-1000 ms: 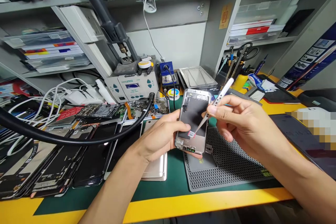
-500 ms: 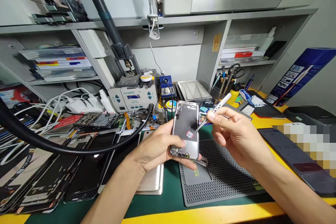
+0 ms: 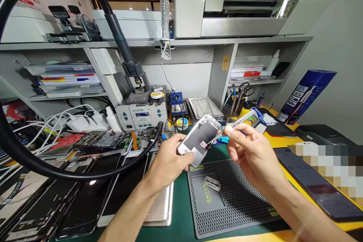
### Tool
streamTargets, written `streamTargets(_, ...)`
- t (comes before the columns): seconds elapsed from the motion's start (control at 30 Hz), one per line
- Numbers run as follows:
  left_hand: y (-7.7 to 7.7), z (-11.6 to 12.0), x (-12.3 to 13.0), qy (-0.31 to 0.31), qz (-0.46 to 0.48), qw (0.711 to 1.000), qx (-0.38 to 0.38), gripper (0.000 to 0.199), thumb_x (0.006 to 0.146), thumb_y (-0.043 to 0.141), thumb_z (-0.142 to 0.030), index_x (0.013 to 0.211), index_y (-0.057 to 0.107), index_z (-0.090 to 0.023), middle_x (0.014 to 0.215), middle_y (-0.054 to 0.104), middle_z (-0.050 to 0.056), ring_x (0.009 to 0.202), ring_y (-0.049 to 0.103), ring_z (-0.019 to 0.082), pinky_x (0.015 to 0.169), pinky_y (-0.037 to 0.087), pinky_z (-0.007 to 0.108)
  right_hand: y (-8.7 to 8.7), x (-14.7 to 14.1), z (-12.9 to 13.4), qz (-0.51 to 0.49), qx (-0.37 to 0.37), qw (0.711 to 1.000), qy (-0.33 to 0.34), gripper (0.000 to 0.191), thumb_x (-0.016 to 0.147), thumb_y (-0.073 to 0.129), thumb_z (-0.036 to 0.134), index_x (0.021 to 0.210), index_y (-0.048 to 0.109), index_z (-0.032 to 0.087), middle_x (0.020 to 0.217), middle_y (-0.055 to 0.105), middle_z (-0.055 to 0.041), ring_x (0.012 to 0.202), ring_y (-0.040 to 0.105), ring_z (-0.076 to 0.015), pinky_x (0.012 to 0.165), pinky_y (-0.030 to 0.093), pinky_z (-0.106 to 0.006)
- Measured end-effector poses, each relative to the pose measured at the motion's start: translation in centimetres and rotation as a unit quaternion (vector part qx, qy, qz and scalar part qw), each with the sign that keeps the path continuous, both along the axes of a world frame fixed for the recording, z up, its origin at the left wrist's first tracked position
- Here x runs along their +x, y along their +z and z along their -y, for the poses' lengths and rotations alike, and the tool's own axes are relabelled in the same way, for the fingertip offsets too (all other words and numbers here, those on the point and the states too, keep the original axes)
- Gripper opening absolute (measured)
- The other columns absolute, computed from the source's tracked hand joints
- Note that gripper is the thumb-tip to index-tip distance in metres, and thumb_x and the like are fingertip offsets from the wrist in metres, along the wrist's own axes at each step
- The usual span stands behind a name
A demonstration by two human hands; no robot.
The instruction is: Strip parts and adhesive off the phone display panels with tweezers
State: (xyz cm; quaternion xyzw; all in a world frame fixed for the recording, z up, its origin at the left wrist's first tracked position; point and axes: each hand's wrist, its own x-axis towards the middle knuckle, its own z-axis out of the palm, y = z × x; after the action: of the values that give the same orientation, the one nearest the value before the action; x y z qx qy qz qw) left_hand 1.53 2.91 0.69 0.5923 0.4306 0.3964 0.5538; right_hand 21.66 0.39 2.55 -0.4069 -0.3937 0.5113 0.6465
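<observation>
My left hand (image 3: 172,160) is closed around the lower edge of a phone screen (image 3: 202,134), thumb on its back. The screen's dark and silver back faces me, tilted, above the grey mat. A small red-edged QR-code sticker (image 3: 203,144) is on that back. Between the thumb and fingers of my right hand (image 3: 252,145) are slim silver tweezers (image 3: 236,121) with holes along the handle. Their tip points down at the sticker's right side; whether it touches cannot be made out. A razor blade (image 3: 212,183) lies on the grey honeycomb mat (image 3: 241,196) below.
Several phone screens (image 3: 85,200) lie at left, with a black hose (image 3: 85,176) looping over them. A hot-air station (image 3: 143,115) and a soldering station (image 3: 177,102) stand at the back. At right are a phone showing a timer (image 3: 306,174) and a blue spray can (image 3: 307,94).
The phone screen has turned clockwise and tilted in my left hand. The tweezers stay by the sticker. The razor blade now shows fully, and the view has tipped upward.
</observation>
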Motion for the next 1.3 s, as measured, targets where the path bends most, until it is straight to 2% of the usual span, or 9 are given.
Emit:
streamTargets(0.1, 0.5, 0.2, 0.1, -0.006, 0.035, 0.999, -0.015, 0.021, 0.081, 0.073, -0.024, 0.098, 0.067, -0.013, 0.073, 0.059, -0.001, 0.060, 0.050, 0.009, 0.050, 0.043, 0.018, 0.0, 0.0, 0.1, -0.001, -0.004, 1.000, 0.006, 0.030, 0.075, 0.087, 0.035, 0.076, 0.060, 0.022, 0.047, 0.058, 0.0055, 0.039, 0.045, -0.0072, 0.039, 0.031, -0.018)
streamTargets(0.17, 0.7, 0.4, 0.3, -0.021, 0.068, 0.997, -0.037, 0.022, 0.083, 0.072, -0.026, 0.102, 0.068, -0.015, 0.080, 0.061, 0.002, 0.067, 0.054, 0.011, 0.050, 0.047, 0.018, 0.0, 0.0, 0.1, -0.001, -0.005, 1.000, 0.008, 0.029, 0.074, 0.087, 0.036, 0.076, 0.062, 0.021, 0.052, 0.063, 0.0028, 0.040, 0.048, -0.0078, 0.039, 0.032, -0.018)
streamTargets(0.3, 0.8, 0.7, 0.6, -0.064, 0.120, 0.986, -0.093, 0.030, 0.089, 0.064, -0.028, 0.117, 0.064, -0.017, 0.111, 0.067, 0.010, 0.087, 0.070, 0.022, 0.061, 0.062, 0.031, 0.1, 0.0, 0.1, 0.000, -0.009, 1.000, 0.000, 0.030, 0.071, 0.089, 0.038, 0.078, 0.067, 0.018, 0.055, 0.066, -0.0002, 0.041, 0.053, -0.0091, 0.037, 0.034, -0.017)
streamTargets(0.37, 0.8, 0.9, 0.9, -0.068, 0.133, 0.983, -0.106, 0.032, 0.090, 0.064, -0.028, 0.120, 0.064, -0.016, 0.118, 0.067, 0.014, 0.090, 0.073, 0.025, 0.069, 0.065, 0.036, 0.1, 0.0, 0.2, 0.005, -0.014, 1.000, -0.007, 0.032, 0.070, 0.090, 0.039, 0.080, 0.067, 0.018, 0.054, 0.066, 0.0001, 0.040, 0.053, -0.0088, 0.035, 0.034, -0.016)
streamTargets(0.6, 1.0, 1.9, 1.4, -0.058, 0.184, 0.978, -0.075, 0.032, 0.093, 0.063, -0.026, 0.120, 0.067, -0.010, 0.108, 0.072, 0.015, 0.092, 0.073, 0.026, 0.078, 0.065, 0.039, -0.2, -0.2, 0.5, 0.041, -0.007, 0.999, -0.029, 0.032, 0.073, 0.088, 0.040, 0.080, 0.066, 0.017, 0.045, 0.064, 0.0003, 0.033, 0.053, -0.0089, 0.034, 0.037, -0.015)
streamTargets(0.83, 0.8, 2.4, 1.2, -0.111, 0.227, 0.966, -0.053, 0.033, 0.095, 0.065, -0.026, 0.127, 0.067, -0.017, 0.118, 0.073, 0.011, 0.099, 0.073, 0.023, 0.092, 0.062, 0.040, -0.1, -1.0, 0.7, -0.001, -0.022, 1.000, -0.003, 0.030, 0.069, 0.090, 0.035, 0.079, 0.067, 0.018, 0.053, 0.067, 0.0016, 0.032, 0.054, -0.0086, 0.031, 0.036, -0.014)
streamTargets(1.0, 1.0, 2.8, 1.3, -0.134, 0.253, 0.958, -0.029, 0.031, 0.097, 0.062, -0.022, 0.128, 0.066, -0.020, 0.129, 0.068, 0.010, 0.119, 0.065, 0.026, 0.097, 0.060, 0.038, -0.5, -1.1, 1.4, 0.008, -0.018, 1.000, -0.004, 0.028, 0.071, 0.089, 0.034, 0.081, 0.067, 0.020, 0.063, 0.074, -0.0004, 0.032, 0.054, -0.0079, 0.032, 0.039, -0.016)
streamTargets(1.17, 1.0, 3.0, 1.5, -0.134, 0.251, 0.958, -0.031, 0.031, 0.098, 0.060, -0.022, 0.128, 0.065, -0.017, 0.126, 0.069, 0.011, 0.111, 0.066, 0.022, 0.094, 0.060, 0.036, -1.1, -1.0, 1.6, 0.039, -0.016, 0.999, 0.014, 0.025, 0.079, 0.082, 0.041, 0.080, 0.070, 0.019, 0.043, 0.061, 0.0025, 0.034, 0.052, -0.0109, 0.039, 0.049, -0.023)
streamTargets(1.3, 0.9, 3.1, 1.7, -0.125, 0.250, 0.960, -0.030, 0.029, 0.098, 0.060, -0.021, 0.126, 0.065, -0.014, 0.122, 0.069, 0.011, 0.107, 0.067, 0.021, 0.092, 0.060, 0.035, -1.1, -1.1, 1.6, 0.041, -0.016, 0.999, 0.021, 0.025, 0.081, 0.081, 0.041, 0.082, 0.070, 0.019, 0.043, 0.061, 0.0036, 0.034, 0.052, -0.0113, 0.044, 0.055, -0.028)
